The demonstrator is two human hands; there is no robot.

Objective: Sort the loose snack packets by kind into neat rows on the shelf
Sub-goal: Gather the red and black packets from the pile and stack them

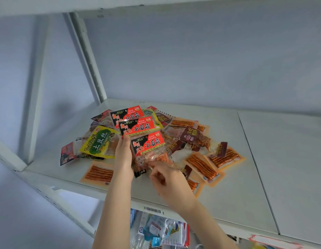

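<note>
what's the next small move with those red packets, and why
Probably lay the three red packets, fanned in the left hand, on the bare shelf right of the pile to start a row. They match, nothing is sorted yet, and the right hand touches the lowest one.

Two bare forearms are visible, each ending in a bare hand. The left hand [124, 155] carries no glove, ring or wristband. The right hand [166, 178] is equally unadorned. Below each hand, wrist and forearm are uncovered to the frame edge; no sleeve, watch, strap or marking is visible. Fingernails are short.
</note>
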